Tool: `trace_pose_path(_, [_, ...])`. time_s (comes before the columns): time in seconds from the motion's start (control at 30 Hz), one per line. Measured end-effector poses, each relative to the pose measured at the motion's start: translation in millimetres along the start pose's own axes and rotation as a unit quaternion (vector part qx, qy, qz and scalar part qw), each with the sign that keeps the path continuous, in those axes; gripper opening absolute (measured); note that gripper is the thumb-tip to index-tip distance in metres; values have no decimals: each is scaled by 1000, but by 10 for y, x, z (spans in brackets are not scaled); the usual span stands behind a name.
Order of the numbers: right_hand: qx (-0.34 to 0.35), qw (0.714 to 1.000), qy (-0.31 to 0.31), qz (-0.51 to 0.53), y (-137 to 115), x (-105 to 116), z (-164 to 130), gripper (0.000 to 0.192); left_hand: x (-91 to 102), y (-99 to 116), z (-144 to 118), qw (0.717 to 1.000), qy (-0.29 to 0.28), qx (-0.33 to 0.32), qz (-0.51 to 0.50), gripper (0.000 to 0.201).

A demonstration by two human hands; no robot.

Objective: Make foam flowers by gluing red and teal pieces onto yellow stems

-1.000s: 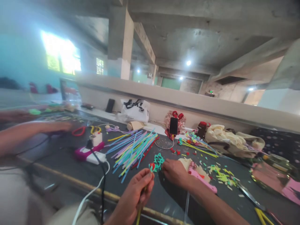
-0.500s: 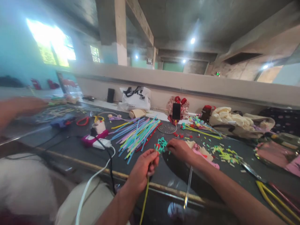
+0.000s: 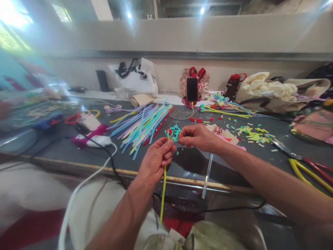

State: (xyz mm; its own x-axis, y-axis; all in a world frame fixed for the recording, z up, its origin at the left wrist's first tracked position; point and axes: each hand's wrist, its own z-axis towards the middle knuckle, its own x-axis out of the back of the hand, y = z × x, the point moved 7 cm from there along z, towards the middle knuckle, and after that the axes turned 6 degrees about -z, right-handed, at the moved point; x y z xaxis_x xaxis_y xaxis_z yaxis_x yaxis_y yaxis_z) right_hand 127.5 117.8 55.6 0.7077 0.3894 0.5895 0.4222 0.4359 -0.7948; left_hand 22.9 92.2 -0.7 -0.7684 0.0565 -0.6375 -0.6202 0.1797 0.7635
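My left hand (image 3: 156,158) is closed in a pinch around a yellow-green pipe cleaner (image 3: 163,194), whose long end hangs down past the table edge. At its top, just above my fingertips, sits a small red and teal flower head (image 3: 169,132). Close to its right, my right hand (image 3: 199,137) has thumb and fingers pressed together; whatever may be between them is too small to make out. Behind both hands lies a little heap of short teal pieces (image 3: 177,130), partly covered by the right hand.
Long coloured pipe cleaners (image 3: 145,125) lie left of centre. On the right are yellow-green cut pieces (image 3: 253,134) and large scissors (image 3: 293,156). A phone (image 3: 192,89) stands at the back. A power strip (image 3: 95,139) with trailing cables is at the left. A clear strip (image 3: 207,175) overhangs the front edge.
The view has tipped downward. My right hand has come closer to the flower head in my left hand, its fingers now pinched. Another person's arm at the far left has mostly left view.
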Motion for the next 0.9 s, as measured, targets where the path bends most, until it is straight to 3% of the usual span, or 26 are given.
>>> trace_pose_path(0.3, [68,997,-28,14,-176,-63,-55,8,-39,-58,-86,1000,-18,18,0,13])
trace_pose_path(0.57, [22,980,-120,159,-163,-104,-77,9,-144,-52,-172,996,-67,58,-25,15])
trace_pose_path(0.9, [-40,982,-65,172,-64,-76,-123,9,-140,-139,-114,991,-86,93,-52,13])
